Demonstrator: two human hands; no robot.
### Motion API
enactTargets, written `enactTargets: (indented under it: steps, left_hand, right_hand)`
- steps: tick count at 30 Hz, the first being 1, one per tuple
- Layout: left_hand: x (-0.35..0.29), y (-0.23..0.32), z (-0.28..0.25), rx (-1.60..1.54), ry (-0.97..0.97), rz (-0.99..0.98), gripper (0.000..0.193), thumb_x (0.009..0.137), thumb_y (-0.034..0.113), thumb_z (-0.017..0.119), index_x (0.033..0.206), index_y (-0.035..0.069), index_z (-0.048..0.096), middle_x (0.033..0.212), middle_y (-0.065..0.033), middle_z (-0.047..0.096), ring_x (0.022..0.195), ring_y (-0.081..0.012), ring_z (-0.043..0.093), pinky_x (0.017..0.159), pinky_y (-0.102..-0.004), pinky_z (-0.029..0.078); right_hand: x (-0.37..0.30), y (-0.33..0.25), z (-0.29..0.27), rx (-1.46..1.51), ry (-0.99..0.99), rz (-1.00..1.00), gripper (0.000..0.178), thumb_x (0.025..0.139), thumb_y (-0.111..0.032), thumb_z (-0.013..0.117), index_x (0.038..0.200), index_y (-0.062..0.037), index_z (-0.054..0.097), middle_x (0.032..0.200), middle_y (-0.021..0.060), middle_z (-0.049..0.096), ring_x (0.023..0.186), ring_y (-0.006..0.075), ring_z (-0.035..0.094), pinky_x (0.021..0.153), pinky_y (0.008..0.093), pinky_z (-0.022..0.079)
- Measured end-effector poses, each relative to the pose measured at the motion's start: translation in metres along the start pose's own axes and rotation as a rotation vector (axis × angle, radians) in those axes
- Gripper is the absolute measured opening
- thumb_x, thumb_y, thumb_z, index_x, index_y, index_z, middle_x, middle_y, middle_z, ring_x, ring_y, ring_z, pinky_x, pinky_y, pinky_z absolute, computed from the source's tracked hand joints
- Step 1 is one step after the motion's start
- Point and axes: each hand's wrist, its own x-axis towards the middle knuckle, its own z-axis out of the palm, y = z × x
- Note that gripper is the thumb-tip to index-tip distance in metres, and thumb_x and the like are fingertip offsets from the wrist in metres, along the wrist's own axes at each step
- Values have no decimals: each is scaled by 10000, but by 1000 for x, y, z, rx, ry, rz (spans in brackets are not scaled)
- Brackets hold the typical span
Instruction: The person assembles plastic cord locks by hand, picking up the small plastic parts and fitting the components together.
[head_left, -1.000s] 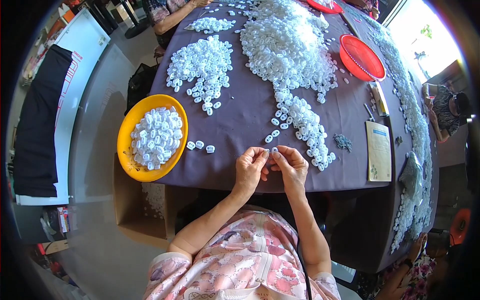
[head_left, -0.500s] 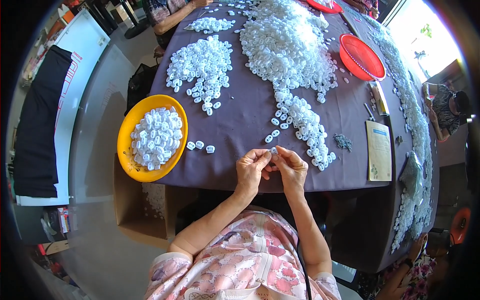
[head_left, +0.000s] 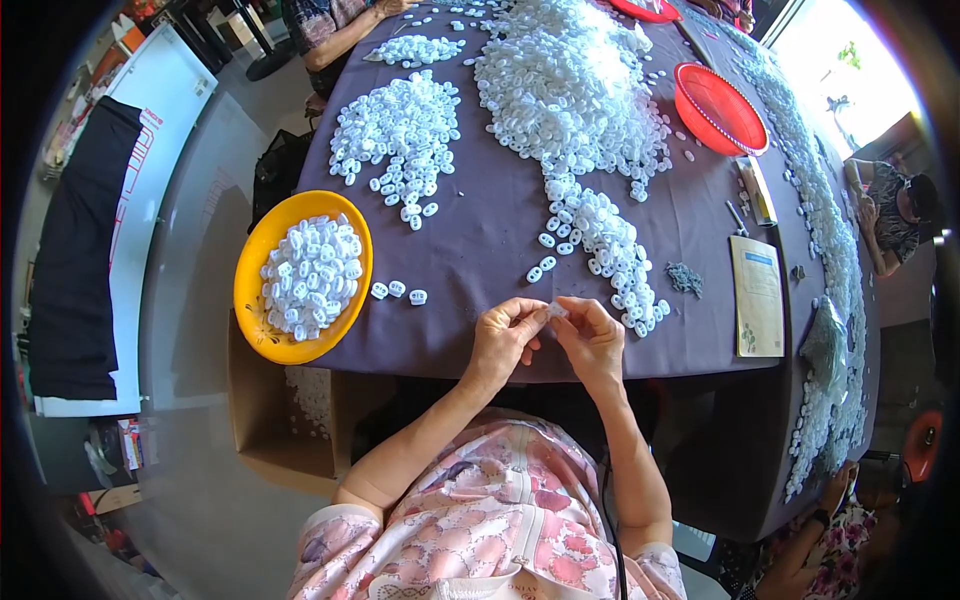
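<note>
Left hand (head_left: 500,340), right hand (head_left: 594,342) — white piece (head_left: 556,311) pinched between

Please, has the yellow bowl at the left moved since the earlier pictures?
No. The yellow bowl keeps its place at the near left corner of the dark table; its small shift in the picture is shared by the table.

From my head, one wide view looks down, close, over my left hand (head_left: 500,343), right hand (head_left: 592,343) and table (head_left: 480,245).
</note>
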Motion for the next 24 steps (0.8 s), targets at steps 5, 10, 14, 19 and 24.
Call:
enactTargets:
  steps: [5, 10, 14, 19, 24]
  left_hand:
    - [6, 1, -3, 152, -96, 63, 133, 894, 84, 588, 981, 0, 644, 734, -5, 611, 579, -46, 552, 443, -190, 461]
    - [3, -4, -2, 239, -52, 164, 129, 899, 51, 564, 976, -23, 635, 768, -31, 612, 601, -59, 563, 457, -209, 484]
    - [0, -2, -2, 372, -47, 268, 112, 891, 23, 555, 962, -22, 629, 806, -39, 599, 594, -69, 560, 452, -219, 485]
    - [2, -6, -5, 559, -54, 428, 106, 868, -11, 553, 950, -20, 618, 819, -58, 577, 598, -105, 574, 462, -234, 489]
    - [2, -9, -4, 803, 13, 755, 107, 837, -43, 545, 921, -20, 607, 837, -116, 574, 668, -238, 619, 566, -314, 515]
  right_hand:
    - [4, -9, -7, -405, -122, -266, 229, 732, 29, 646, 952, -32, 641, 773, 99, 635, 655, 189, 623, 569, 279, 475]
    - [5, -3, -3, -501, -104, -427, 213, 706, 41, 616, 904, -38, 622, 753, 104, 603, 674, 273, 599, 593, 347, 483]
    - [5, 0, -2, -490, -92, -461, 208, 700, 41, 607, 888, -47, 602, 760, 98, 593, 696, 283, 593, 609, 362, 484]
    - [3, 0, -2, -490, -94, -450, 200, 701, 45, 610, 879, -43, 595, 763, 97, 594, 717, 285, 593, 626, 362, 483]
    - [1, -2, -3, -492, -94, -466, 193, 718, 38, 616, 895, -37, 599, 802, 108, 605, 735, 290, 596, 645, 366, 486]
